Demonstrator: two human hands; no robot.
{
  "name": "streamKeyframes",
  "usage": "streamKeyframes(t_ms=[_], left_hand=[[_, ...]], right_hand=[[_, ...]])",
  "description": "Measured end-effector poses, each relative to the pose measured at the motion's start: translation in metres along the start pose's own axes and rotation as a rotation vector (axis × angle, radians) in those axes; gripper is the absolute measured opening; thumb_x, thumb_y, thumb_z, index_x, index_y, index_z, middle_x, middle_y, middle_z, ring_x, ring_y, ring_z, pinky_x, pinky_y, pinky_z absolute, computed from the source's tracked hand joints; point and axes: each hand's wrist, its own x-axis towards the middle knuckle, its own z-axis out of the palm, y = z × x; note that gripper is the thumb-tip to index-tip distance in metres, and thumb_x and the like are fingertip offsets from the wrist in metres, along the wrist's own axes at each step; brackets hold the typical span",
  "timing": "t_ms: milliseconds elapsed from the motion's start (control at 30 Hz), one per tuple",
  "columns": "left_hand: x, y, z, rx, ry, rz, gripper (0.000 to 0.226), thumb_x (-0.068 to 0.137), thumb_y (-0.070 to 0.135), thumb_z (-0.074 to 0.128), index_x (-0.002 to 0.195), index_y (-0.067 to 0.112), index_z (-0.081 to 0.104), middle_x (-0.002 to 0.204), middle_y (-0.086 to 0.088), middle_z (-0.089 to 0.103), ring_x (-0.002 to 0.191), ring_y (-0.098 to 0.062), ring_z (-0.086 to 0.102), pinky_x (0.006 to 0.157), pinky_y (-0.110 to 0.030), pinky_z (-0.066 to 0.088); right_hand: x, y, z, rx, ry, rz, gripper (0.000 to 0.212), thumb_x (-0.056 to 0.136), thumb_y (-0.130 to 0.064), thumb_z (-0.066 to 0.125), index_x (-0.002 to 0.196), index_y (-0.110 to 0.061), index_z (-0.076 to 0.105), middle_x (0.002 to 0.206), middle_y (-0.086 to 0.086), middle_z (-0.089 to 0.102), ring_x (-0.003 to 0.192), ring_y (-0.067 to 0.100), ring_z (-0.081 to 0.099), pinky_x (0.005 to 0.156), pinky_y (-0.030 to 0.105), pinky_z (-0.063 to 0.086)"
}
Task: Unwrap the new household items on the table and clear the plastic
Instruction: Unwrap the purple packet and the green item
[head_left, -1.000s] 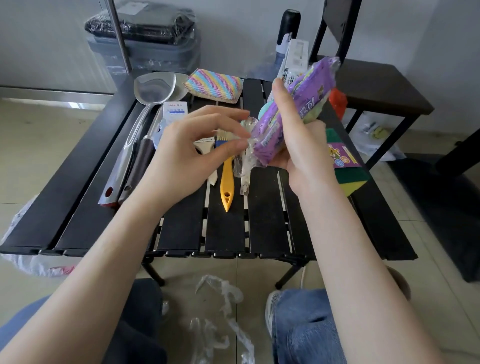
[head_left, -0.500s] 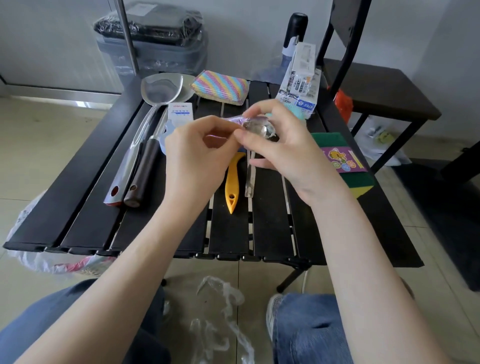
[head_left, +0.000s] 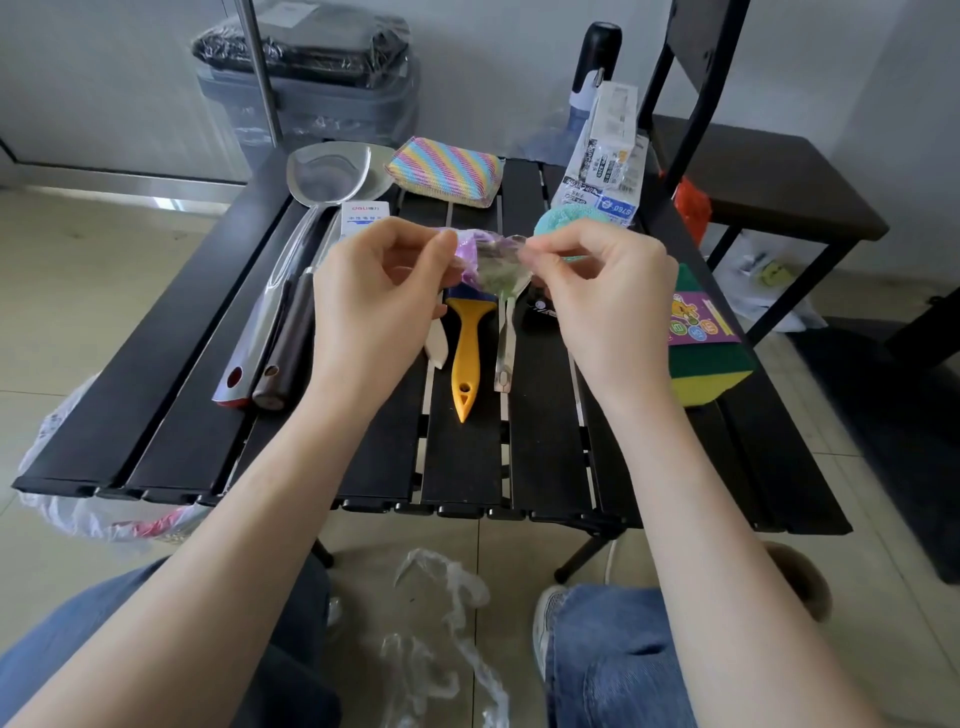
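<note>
A crumpled piece of clear plastic wrap (head_left: 488, 260), tinted purple at its left end, is held above the middle of the black slatted table (head_left: 156, 395), pinched at each end and stretched between the two grips. A rainbow-striped sponge (head_left: 445, 171) is laid flat at the far edge. A metal spatula (head_left: 291, 249) and a dark-handled utensil (head_left: 288, 343) are laid side by side toward the left edge, handles toward the near edge. A yellow-handled brush (head_left: 466, 353) and a plastic-covered spoon (head_left: 506, 332) are laid at the centre. A green-and-yellow sponge pack (head_left: 701, 343) is set at the right edge, and boxed items in plastic (head_left: 605, 156) stand at the far right corner.
</note>
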Motion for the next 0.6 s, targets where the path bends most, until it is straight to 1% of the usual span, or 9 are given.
streamKeyframes(t_ms=[100,167,233,300,333,400,467,533,600], left_hand=[[0.0,0.0,0.001,-0.075,0.003,-0.068,0.012,0.094,0.021,0.059,0.091,0.011,0.065,0.085,-0.003,0.072,0.083,-0.008,0.071,0.063,-0.025,0.058],[0.002,0.002,0.0,-0.217,-0.032,-0.165,0.012,0.096,0.018,0.056,0.091,0.009,0.063,0.087,-0.002,0.072,0.084,-0.008,0.071,0.067,-0.023,0.057],[0.004,0.005,-0.002,-0.353,-0.09,-0.24,0.014,0.097,0.015,0.053,0.088,0.009,0.062,0.085,0.001,0.073,0.086,-0.009,0.07,0.072,-0.022,0.057],[0.005,0.007,-0.002,-0.407,-0.131,-0.277,0.015,0.099,0.014,0.049,0.087,0.009,0.058,0.087,0.0,0.073,0.088,-0.011,0.071,0.077,-0.022,0.056],[0.005,0.007,-0.001,-0.413,-0.139,-0.284,0.015,0.1,0.013,0.047,0.087,0.01,0.056,0.09,-0.002,0.073,0.09,-0.012,0.071,0.079,-0.023,0.056],[0.003,0.006,0.001,-0.416,-0.144,-0.28,0.015,0.101,0.013,0.045,0.088,0.011,0.051,0.096,-0.005,0.073,0.094,-0.014,0.07,0.083,-0.024,0.056],[0.001,0.005,0.002,-0.418,-0.143,-0.256,0.015,0.102,0.012,0.043,0.087,0.012,0.048,0.097,-0.006,0.073,0.093,-0.014,0.071,0.082,-0.023,0.056],[-0.001,0.004,0.005,-0.418,-0.15,-0.207,0.017,0.102,0.011,0.041,0.086,0.012,0.045,0.097,-0.006,0.073,0.093,-0.014,0.071,0.08,-0.022,0.055],[-0.003,0.005,0.008,-0.392,-0.179,-0.117,0.018,0.103,0.01,0.039,0.085,0.012,0.043,0.099,-0.006,0.072,0.095,-0.012,0.07,0.079,-0.02,0.054]], right_hand=[[0.0,0.002,0.001,-0.018,0.041,0.0,0.006,0.084,-0.019,0.072,0.081,-0.015,0.075,0.075,-0.008,0.068,0.071,0.013,0.066,0.065,0.033,0.054],[0.002,0.006,-0.001,0.026,0.046,0.051,0.005,0.083,-0.017,0.071,0.079,-0.016,0.073,0.078,-0.003,0.07,0.07,0.016,0.067,0.066,0.039,0.055],[0.004,0.009,-0.004,0.116,0.002,0.107,0.006,0.083,-0.016,0.069,0.077,-0.018,0.069,0.077,-0.002,0.07,0.071,0.02,0.069,0.071,0.046,0.057],[0.005,0.01,-0.008,0.136,-0.067,0.123,0.008,0.083,-0.014,0.066,0.078,-0.02,0.064,0.079,-0.002,0.069,0.076,0.021,0.07,0.074,0.049,0.057],[0.006,0.01,-0.01,0.145,-0.121,0.134,0.011,0.084,-0.011,0.066,0.08,-0.02,0.062,0.08,0.0,0.067,0.078,0.022,0.07,0.072,0.048,0.058],[0.006,0.008,-0.013,0.185,-0.271,0.183,0.016,0.085,-0.003,0.065,0.085,-0.019,0.061,0.077,0.004,0.061,0.079,0.026,0.07,0.07,0.048,0.06],[0.005,0.006,-0.015,0.19,-0.382,0.232,0.02,0.084,-0.001,0.064,0.082,-0.021,0.064,0.074,0.004,0.059,0.081,0.03,0.069,0.075,0.049,0.059],[0.005,0.003,-0.017,0.2,-0.412,0.28,0.022,0.082,-0.003,0.062,0.076,-0.023,0.068,0.08,0.007,0.066,0.086,0.027,0.069,0.08,0.047,0.058],[0.006,-0.004,-0.019,0.26,-0.451,0.374,0.018,0.086,-0.009,0.058,0.077,-0.018,0.071,0.089,0.01,0.069,0.091,0.023,0.069,0.08,0.04,0.06]])
